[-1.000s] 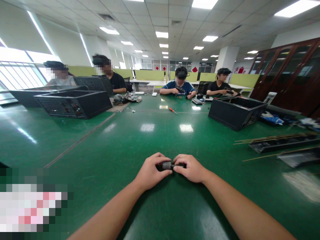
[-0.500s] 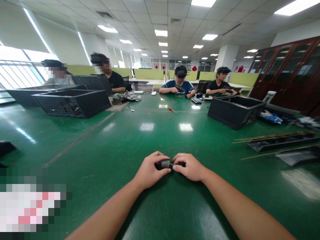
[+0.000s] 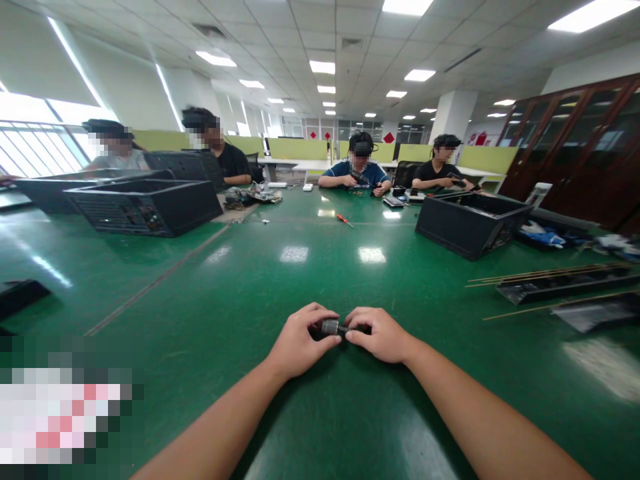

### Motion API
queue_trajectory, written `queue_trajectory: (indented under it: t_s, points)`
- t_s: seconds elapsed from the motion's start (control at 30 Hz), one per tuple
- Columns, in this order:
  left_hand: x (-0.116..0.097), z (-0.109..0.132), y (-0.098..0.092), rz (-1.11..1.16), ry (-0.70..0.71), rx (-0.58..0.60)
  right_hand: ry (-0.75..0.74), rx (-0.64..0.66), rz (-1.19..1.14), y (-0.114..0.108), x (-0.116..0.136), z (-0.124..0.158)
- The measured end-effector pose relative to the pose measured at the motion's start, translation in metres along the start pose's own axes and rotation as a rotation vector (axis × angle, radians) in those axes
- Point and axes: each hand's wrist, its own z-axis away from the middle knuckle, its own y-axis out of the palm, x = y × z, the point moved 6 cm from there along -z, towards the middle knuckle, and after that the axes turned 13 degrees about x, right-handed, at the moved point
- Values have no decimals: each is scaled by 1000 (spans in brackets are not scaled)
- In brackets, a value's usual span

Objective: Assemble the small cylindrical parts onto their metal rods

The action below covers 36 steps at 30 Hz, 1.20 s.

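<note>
Low over the green table, my left hand (image 3: 303,339) is closed around a dark grey drill chuck (image 3: 331,327), a ribbed cylinder lying sideways between thumb and fingers. A thin dark shaft (image 3: 344,329) comes out of its right end. The fingers of my right hand (image 3: 379,335) pinch this shaft, and more of a dark part shows under the curled fingers. Both hands nearly meet at the middle. The far end of the shaft is hidden inside my right hand.
The green table (image 3: 310,280) carries black computer cases at the left (image 3: 145,207) and right (image 3: 473,223). An orange screwdriver (image 3: 344,219) lies farther off. Black trays (image 3: 565,283) with thin rods lie at right. Several people sit around the table. A black object (image 3: 23,295) is at the left edge.
My hands and the drill chuck stay almost in place. At the left edge, the black object reaches farther right into view.
</note>
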Motion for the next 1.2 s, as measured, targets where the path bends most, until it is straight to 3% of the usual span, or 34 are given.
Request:
queue_trajectory:
  t_s: [1.2]
  points:
    - [1, 0, -1, -16, 5, -14, 10, 4, 17, -1, 1, 0]
